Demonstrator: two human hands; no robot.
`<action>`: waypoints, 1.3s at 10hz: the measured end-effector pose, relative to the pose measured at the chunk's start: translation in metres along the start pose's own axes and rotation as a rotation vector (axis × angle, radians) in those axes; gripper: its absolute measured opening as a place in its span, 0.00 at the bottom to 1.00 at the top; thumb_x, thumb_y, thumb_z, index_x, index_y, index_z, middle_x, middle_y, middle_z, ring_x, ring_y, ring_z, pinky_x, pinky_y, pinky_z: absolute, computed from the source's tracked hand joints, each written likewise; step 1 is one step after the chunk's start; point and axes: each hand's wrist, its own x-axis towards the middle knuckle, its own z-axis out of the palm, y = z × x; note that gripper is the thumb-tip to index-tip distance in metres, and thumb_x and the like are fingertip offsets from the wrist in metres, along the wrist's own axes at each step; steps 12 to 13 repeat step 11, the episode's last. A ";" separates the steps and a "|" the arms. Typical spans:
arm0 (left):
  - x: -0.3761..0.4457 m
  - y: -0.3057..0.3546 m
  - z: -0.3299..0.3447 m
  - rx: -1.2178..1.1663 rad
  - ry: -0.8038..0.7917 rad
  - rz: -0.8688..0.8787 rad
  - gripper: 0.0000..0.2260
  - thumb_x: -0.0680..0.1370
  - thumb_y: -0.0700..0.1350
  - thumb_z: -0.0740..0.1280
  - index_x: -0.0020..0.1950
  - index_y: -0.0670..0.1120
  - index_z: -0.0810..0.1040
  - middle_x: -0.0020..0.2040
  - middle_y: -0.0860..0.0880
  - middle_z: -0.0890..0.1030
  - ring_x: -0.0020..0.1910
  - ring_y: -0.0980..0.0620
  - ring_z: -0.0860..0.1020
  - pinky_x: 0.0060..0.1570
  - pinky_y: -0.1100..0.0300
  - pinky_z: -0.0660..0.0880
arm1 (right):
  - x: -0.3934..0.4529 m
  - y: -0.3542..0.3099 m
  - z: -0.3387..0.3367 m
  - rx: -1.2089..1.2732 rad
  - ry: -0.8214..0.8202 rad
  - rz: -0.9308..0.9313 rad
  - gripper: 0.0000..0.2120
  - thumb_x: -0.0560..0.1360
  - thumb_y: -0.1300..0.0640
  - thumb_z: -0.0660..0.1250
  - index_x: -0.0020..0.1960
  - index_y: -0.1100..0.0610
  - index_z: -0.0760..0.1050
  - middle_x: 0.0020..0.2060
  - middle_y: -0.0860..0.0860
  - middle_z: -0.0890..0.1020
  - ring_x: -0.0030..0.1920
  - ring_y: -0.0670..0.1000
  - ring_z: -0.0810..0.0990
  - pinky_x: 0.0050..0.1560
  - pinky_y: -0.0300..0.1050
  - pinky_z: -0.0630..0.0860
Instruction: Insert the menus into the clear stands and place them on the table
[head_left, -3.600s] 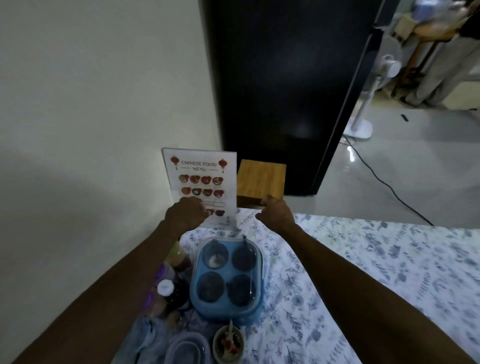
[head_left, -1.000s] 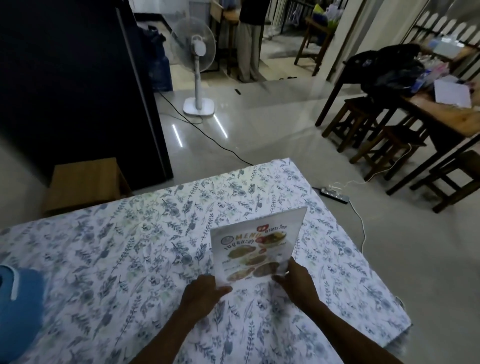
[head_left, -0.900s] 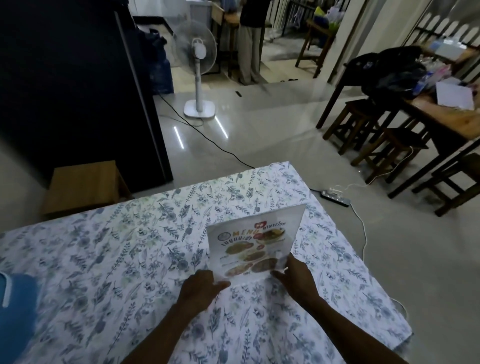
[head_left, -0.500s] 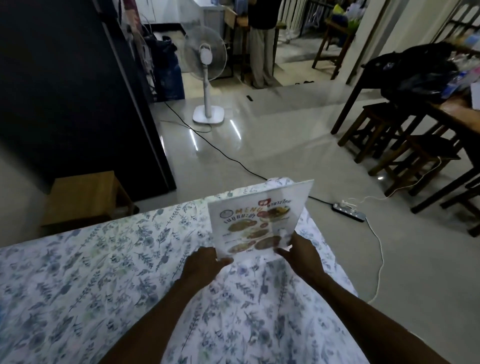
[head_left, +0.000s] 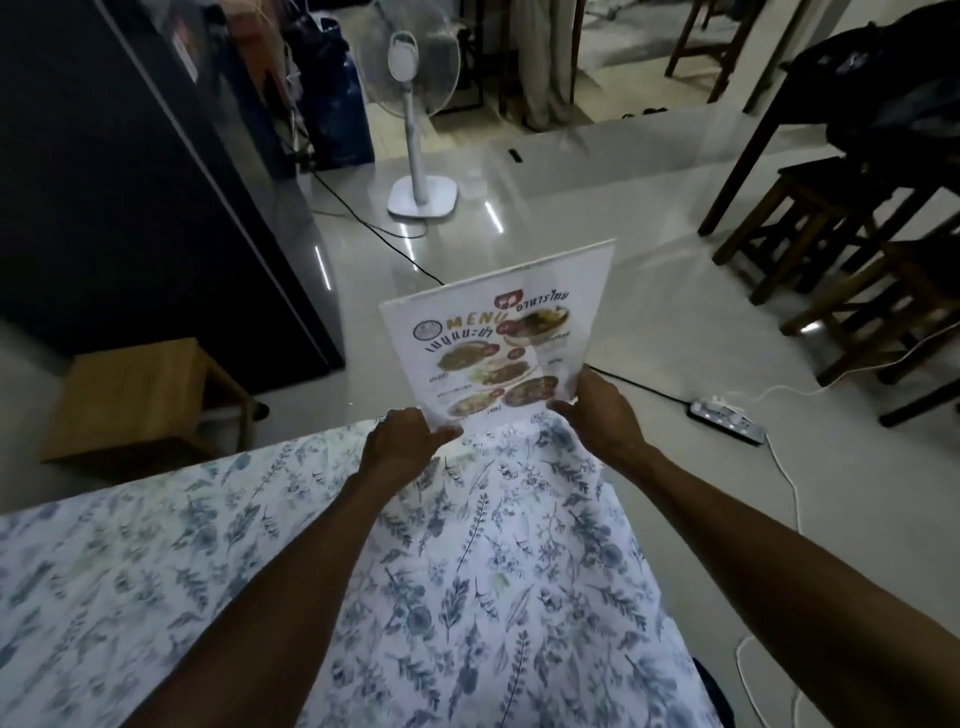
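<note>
Now: menu stand held by both lower corners at the table's far end

Leftmost, the left hand (head_left: 402, 441) has its grip closed on the lower left corner of the menu stand (head_left: 498, 338); the right hand (head_left: 597, 415) clasps the lower right corner. Taking both bottom corners probably keeps the printed face uncovered and the base level for setting down. It sits at the far edge of the table (head_left: 467, 571); whether it touches the cloth I cannot tell. Its long axis runs upright, tilted slightly, with the print facing the person
</note>
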 end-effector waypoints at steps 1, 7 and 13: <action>0.017 0.004 -0.001 0.022 0.007 -0.027 0.28 0.71 0.69 0.67 0.39 0.43 0.73 0.45 0.41 0.82 0.45 0.40 0.82 0.38 0.55 0.72 | 0.016 0.003 0.007 0.007 -0.016 0.007 0.20 0.75 0.46 0.70 0.63 0.53 0.73 0.58 0.54 0.83 0.56 0.57 0.81 0.51 0.51 0.78; 0.032 -0.015 0.058 -0.106 0.238 -0.033 0.22 0.71 0.60 0.75 0.53 0.44 0.83 0.48 0.45 0.87 0.44 0.44 0.84 0.40 0.54 0.79 | 0.014 0.032 0.052 -0.087 0.021 0.075 0.13 0.75 0.51 0.70 0.53 0.60 0.76 0.50 0.57 0.81 0.50 0.58 0.79 0.44 0.48 0.74; 0.023 -0.016 0.066 -0.232 0.222 -0.085 0.21 0.69 0.46 0.79 0.58 0.43 0.77 0.55 0.42 0.81 0.49 0.42 0.82 0.46 0.53 0.76 | 0.004 0.037 0.056 -0.037 0.016 0.142 0.21 0.72 0.54 0.74 0.60 0.64 0.76 0.57 0.61 0.76 0.56 0.61 0.75 0.56 0.50 0.74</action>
